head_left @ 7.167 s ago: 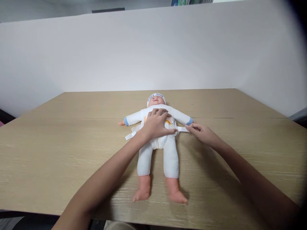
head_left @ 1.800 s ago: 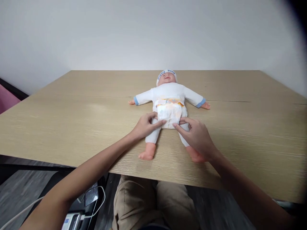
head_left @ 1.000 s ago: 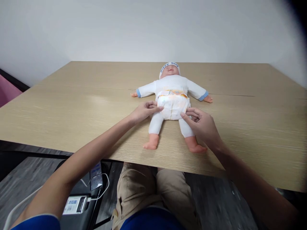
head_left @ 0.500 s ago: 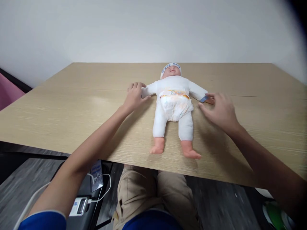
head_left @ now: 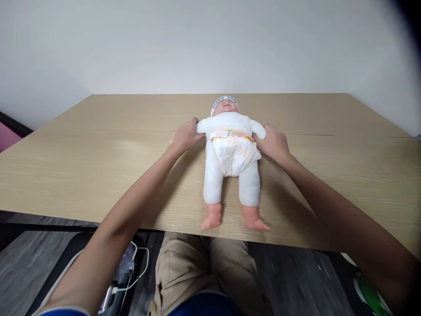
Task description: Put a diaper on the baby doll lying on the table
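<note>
A baby doll (head_left: 226,123) in white cloth lies on its back, head away from me, feet towards me. On its head is a white headband (head_left: 224,100) with blue lettering. Around its hips sits a white diaper (head_left: 233,156) with a coloured waistband. My left hand (head_left: 188,135) is closed round the end of the doll's arm on the left, hiding that doll hand. On the other side my right hand (head_left: 273,142) grips the doll's bent arm by its end, fingers partly hidden behind the sleeve. Its bare feet (head_left: 212,217) rest near the table's front edge.
The doll lies on a light wood table (head_left: 125,175) against a white wall (head_left: 210,48). Below the front edge at left, a white cable (head_left: 143,266) runs over dark things. A green object (head_left: 371,293) stands low at right. Something pink (head_left: 8,137) shows at far left.
My right hand has moved inward and taken hold of the doll's arm, which is now bent closer to the body. My left hand has closed on the other arm. The view has shifted slightly.
</note>
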